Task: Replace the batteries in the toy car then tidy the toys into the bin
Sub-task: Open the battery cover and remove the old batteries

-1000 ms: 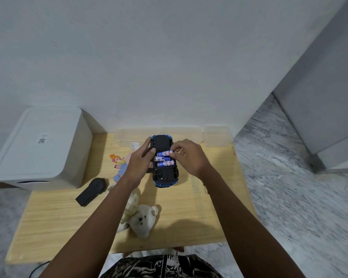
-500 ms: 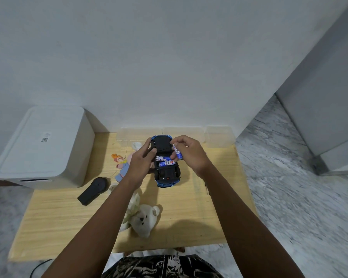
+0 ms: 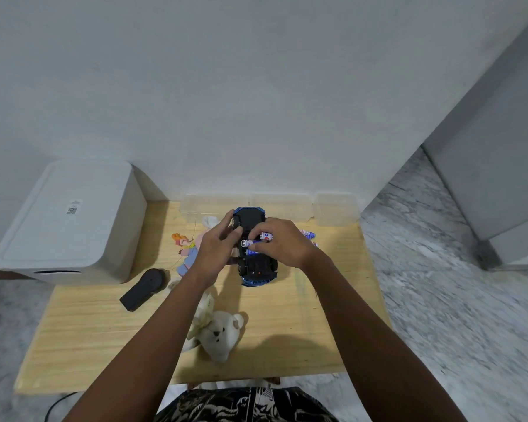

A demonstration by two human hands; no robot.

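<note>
Upturned blue plastic toy car (image 3: 254, 257), light and rigid, steadied by left hand (image 3: 214, 248); right hand (image 3: 282, 242) pinching a small slippery blue-and-white cylindrical battery (image 3: 251, 244)

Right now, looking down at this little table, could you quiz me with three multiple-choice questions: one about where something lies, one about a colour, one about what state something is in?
1. Where does the black remote lie?
A. On the wooden table, left of the car
B. On top of the white box
C. On the floor

2. What colour is the body of the toy car?
A. Red
B. Blue
C. Yellow

3. How does the car sit?
A. On its wheels, closed up
B. On its side
C. Upside down, batteries showing

Answers:
1 A: the remote rests on the tabletop between the white box and the car.
2 B: a blue edge shows round the car's black underside.
3 C: the underside faces up while the left hand steadies the car and the right hand pinches a battery at the compartment.
</note>
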